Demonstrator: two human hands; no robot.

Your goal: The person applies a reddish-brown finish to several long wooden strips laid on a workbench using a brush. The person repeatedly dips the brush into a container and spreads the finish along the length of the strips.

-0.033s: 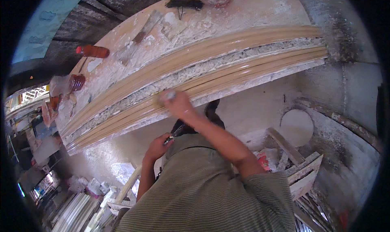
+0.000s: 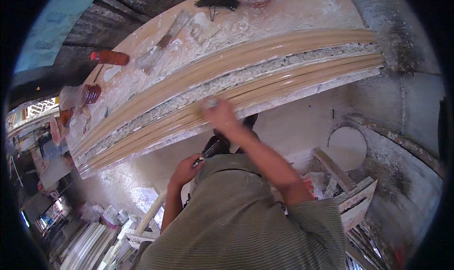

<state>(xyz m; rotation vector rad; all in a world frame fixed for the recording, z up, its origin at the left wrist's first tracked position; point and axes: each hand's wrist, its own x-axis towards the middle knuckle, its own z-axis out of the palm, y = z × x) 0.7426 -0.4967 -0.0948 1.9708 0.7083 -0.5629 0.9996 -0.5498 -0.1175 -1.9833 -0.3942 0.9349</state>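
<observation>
My right hand (image 2: pixel 223 116) is closed on a small tool with a grey upper part and a yellowish edge; motion blur hides its exact kind. It rests over the near tan grooved strip (image 2: pixel 283 83), a long moulding with a wet shine. A rough whitish plaster-like band (image 2: pixel 246 73) runs between that strip and a matching far strip (image 2: pixel 265 44). Close to my waist, my left hand (image 2: pixel 184 170) is closed around a small tool with a dark handle (image 2: pixel 197 162). Its thin end points away from me, too faint to identify.
The plaster-smeared table (image 2: pixel 307 14) carries a red-capped bottle (image 2: pixel 109 58), a second bottle (image 2: pixel 91 94), a flat scraper-like blade (image 2: pixel 172 31) and a dark bristly clump (image 2: pixel 217 1). Wooden boards (image 2: pixel 357 203) stand behind me at right; pale lengths (image 2: pixel 90 246) lie at lower left.
My right hand has shifted to the right along the near strip with its tool. My left hand stays by my waist, still gripping its tool.
</observation>
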